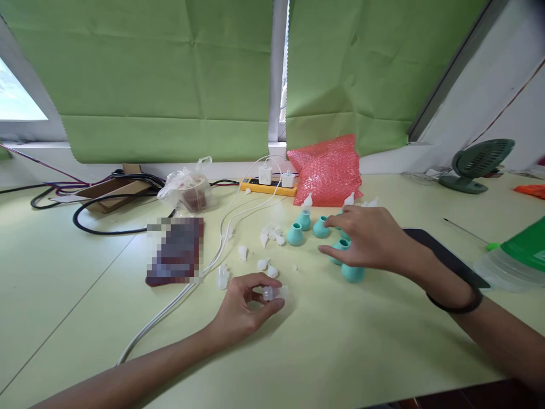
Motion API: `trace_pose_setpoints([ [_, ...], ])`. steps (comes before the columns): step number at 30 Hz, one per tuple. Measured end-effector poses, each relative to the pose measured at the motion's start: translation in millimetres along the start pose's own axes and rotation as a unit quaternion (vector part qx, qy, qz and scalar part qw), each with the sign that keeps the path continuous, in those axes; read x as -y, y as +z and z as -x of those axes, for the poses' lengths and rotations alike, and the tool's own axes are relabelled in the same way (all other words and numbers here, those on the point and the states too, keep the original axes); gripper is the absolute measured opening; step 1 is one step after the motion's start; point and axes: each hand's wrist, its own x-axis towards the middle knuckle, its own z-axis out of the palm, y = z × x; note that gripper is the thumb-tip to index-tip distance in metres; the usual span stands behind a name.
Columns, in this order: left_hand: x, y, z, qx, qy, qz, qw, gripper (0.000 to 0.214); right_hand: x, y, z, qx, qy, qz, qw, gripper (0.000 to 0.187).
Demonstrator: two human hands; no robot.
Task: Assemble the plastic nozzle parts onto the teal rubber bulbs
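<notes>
My left hand [251, 304] pinches a small clear plastic piece, like a short nozzle or cap [275, 293], just above the table. To the right, my right hand [366, 238] hovers over a group of teal squeeze bulbs, thumb and index finger apart with nothing visible between them. Its index fingertip is by one open-necked teal bulb [321, 228]; whether it touches cannot be told. Another teal bulb [294, 234] stands at the left of the group. Behind it, one bulb carries a translucent pointed tip [306, 203]. The hand partly hides other bulbs.
Loose translucent plastic pieces [272, 234] lie mid-table. White cables [221, 255] run past a phone [181, 250] to a yellow power strip [268, 187]. Pink bubble wrap [327, 173] stands behind the bulbs. A dark flat object [443, 255], green-labelled bottle [523, 255] and fan [477, 162] are right.
</notes>
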Motion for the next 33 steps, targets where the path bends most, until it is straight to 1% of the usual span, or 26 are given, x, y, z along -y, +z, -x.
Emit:
trace_pose_setpoints([
  [2,1.0,0.6,-0.2,0.003,0.016,-0.015,1.0,0.015,-14.6,-7.9,-0.2,0.075,0.047,0.055,0.995,0.038],
  [5,2.5,1.2,-1.7,-0.011,0.029,-0.007,0.999,0.013,-28.3,-10.1,1.3,0.166,0.073,0.076,0.98,0.032],
  [8,2.9,1.0,-3.6,-0.026,0.033,-0.009,0.999,0.016,-32.1,-2.9,0.6,0.203,0.072,0.074,0.974,0.024],
  [11,1.8,0.2,-4.5,-0.052,0.052,-0.052,0.996,0.014,-31.9,4.8,-1.8,0.229,0.043,0.068,0.97,0.012],
  [13,0.8,-0.1,-4.2,-0.077,0.068,-0.09,0.991,0.02,-31.5,4.6,-2.4,0.229,0.026,0.052,0.972,0.009],
  [15,-0.1,0.1,-3.6,-0.086,0.08,-0.116,0.986,0.024,-30.2,-1.2,-1.4,0.208,0.013,0.012,0.978,0.009],
  [18,-0.9,0.7,-2.5,-0.077,0.086,-0.118,0.986,0.018,-22.8,-15.3,2.6,0.174,-0.037,-0.098,0.979,0.01],
  [20,-1.0,0.8,-2.3,-0.083,0.077,-0.111,0.987,0.013,-13.2,-21.9,5.7,0.162,-0.092,-0.184,0.965,0.01],
  [22,-0.9,0.4,-2.7,-0.104,0.066,-0.119,0.985,0.011,-1.2,-22.6,8.3,0.16,-0.138,-0.251,0.945,0.01],
  [25,-0.7,0.0,-3.8,-0.136,0.067,-0.133,0.98,0.013,16.4,-13.0,10.1,0.166,-0.17,-0.299,0.924,0.01],
  [28,-1.2,1.1,-3.1,-0.123,0.062,-0.079,0.987,0.012,27.4,2.0,9.4,0.18,-0.174,-0.328,0.911,0.015],
  [31,-1.8,3.1,-0.3,-0.111,0.062,-0.034,0.991,0.02,31.4,14.9,7.8,0.183,-0.177,-0.377,0.891,0.021],
  [33,-1.7,4.2,1.7,-0.108,0.072,-0.017,0.991,0.021,32.5,21.1,7.3,0.184,-0.177,-0.408,0.877,0.025],
])
